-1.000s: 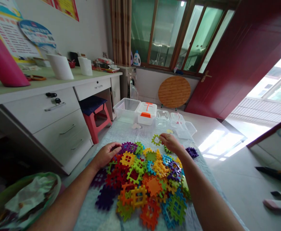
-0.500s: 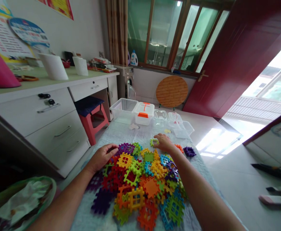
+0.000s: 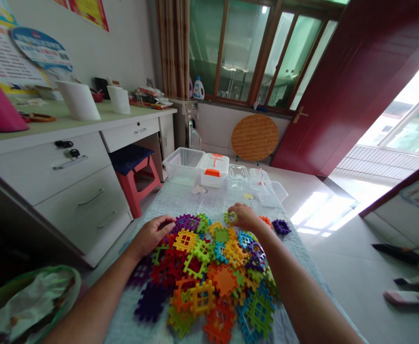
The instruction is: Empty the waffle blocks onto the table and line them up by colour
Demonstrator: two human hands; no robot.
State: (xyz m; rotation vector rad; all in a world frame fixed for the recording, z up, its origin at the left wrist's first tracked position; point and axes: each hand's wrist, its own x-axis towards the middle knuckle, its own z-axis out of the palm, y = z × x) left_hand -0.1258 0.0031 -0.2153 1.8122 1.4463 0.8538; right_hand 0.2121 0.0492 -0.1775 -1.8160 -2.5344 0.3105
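Note:
A heap of colourful square interlocking plastic tiles [image 3: 209,267] lies on a pale blue cloth-covered table [image 3: 181,198]. My left hand [image 3: 152,234] rests on the heap's left edge, fingers curled over purple and red tiles [image 3: 186,222]. My right hand [image 3: 244,217] is at the heap's far edge, fingers closed on a light green tile [image 3: 230,217] held low over the pile. An orange tile [image 3: 266,220] and a purple tile [image 3: 281,226] lie apart to the right.
Clear plastic boxes [image 3: 184,165], one with an orange latch [image 3: 214,169], stand at the table's far end. A white desk with drawers [image 3: 69,177] and a pink stool [image 3: 137,174] are on the left. A green bin [image 3: 26,301] sits bottom left. A red door [image 3: 346,95] stands right.
My right hand has drawn the green tile back and lowered it towards the heap's far edge. My left hand stays on the heap's left side. The camera has shifted slightly.

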